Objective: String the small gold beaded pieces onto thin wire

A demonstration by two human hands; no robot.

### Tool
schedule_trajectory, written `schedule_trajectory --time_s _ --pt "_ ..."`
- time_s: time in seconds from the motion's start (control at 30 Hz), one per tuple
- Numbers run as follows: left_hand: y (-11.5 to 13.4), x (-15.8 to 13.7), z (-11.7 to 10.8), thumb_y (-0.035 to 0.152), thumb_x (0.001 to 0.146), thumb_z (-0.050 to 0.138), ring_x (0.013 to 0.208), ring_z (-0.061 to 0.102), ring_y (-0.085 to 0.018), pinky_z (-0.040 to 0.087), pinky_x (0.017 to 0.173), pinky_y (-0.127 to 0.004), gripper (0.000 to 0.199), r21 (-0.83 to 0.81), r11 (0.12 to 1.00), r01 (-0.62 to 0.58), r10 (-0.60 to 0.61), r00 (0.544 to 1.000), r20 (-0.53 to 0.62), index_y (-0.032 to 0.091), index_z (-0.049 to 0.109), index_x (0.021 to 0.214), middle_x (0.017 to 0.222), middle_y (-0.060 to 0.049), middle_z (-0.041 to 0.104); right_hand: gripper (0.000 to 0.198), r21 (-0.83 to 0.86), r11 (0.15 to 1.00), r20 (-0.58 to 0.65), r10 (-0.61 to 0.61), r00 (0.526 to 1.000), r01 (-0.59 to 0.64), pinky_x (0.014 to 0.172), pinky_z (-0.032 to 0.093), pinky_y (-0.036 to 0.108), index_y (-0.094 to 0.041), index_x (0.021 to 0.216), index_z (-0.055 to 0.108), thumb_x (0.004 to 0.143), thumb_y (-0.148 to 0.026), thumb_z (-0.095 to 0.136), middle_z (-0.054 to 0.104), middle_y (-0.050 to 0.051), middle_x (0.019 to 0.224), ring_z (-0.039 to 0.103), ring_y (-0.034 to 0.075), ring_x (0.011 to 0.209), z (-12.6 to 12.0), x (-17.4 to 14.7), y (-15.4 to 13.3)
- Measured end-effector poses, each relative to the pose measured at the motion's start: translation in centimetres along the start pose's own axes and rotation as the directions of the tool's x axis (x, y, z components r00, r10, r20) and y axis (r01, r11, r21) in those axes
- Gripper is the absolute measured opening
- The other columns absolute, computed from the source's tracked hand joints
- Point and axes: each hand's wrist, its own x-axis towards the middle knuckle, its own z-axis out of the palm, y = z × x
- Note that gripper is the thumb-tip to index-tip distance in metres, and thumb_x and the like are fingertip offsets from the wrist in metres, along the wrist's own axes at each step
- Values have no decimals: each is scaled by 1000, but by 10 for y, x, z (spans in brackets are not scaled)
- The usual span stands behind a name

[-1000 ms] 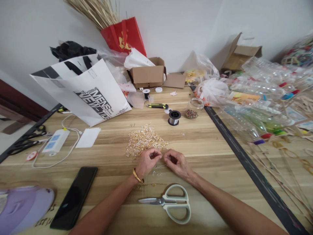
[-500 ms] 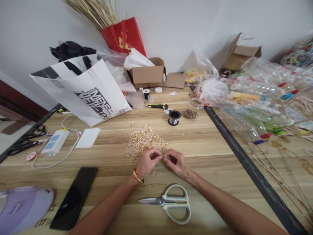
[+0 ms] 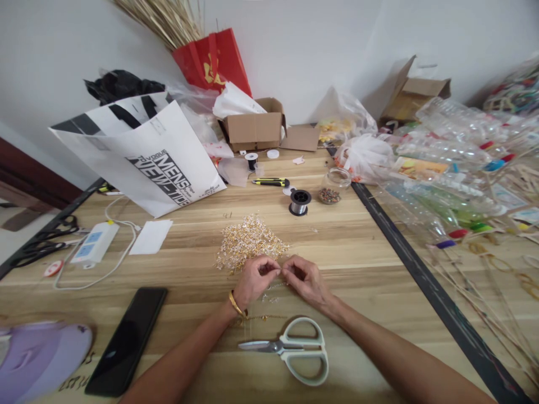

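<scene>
Pinching with left hand [image 3: 254,281] and right hand [image 3: 309,284], nearly meeting; what's between, too small to tell. Gold-and-clear pile [image 3: 249,242] just beyond left hand, on bench [image 3: 357,247]. Best keep both steady, grip light.

"What lies just beyond the fingers [image 3: 297,262]?"

"A heap of small pieces [image 3: 249,241], slightly left. Farther beyond, a spool [image 3: 299,205], with a knife [image 3: 271,182] behind it on the left and a jar [image 3: 339,177] of beads [image 3: 329,196] on the right."

"And before them?"

"A chain [image 3: 265,318], then scissors [image 3: 279,347]."

"Left of the fingers?"

"Paper [image 3: 151,237], then a power strip [image 3: 96,244]; nearer the front, a phone [image 3: 127,341]."

"To the right?"

"Bottles [image 3: 457,154], well apart."
</scene>
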Motion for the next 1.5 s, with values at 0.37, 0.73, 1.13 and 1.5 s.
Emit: schedule_trajectory --time_s 0.37,0.73,1.13,1.5 --pt "2 1 -1 24 76 56 65 57 -15 45 63 -24 15 24 1000 17 -17 1000 -1 14 64 71 68 -4 65 16 -9 1000 6 -14 1000 14 49 34 21 -15 73 57 83 -27 54 51 0 63 44 11 54 -1 0 -2" --pt "-4 1 0 29 76 57 65 56 -15 44 63 -25 18 3 1000 19 -19 1000 16 13 63 70 68 -4 63 17 -53 997 13 -52 999 53 50 35 21 -15 75 60 84 -28 54 53 0 64 45 11 54 1 -1 2" --pt "-3 1 -3 24 76 57 64 54 -14 42 62 -24 15 35 999 -18 18 1000 -2 13 63 69 67 -2 62 20 -22 1000 12 -8 1000 9 52 37 22 -15 80 59 88 -29 48 53 1 66 47 11 57 -2 0 -3" --pt "-1 1 -4 21 76 59 67 54 -14 41 64 -24 12 38 997 -60 61 997 -37 14 64 68 69 -2 63 17 89 994 20 65 998 -66 43 30 20 -16 96 56 84 -28 54 48 -4 59 40 9 47 0 -2 1"
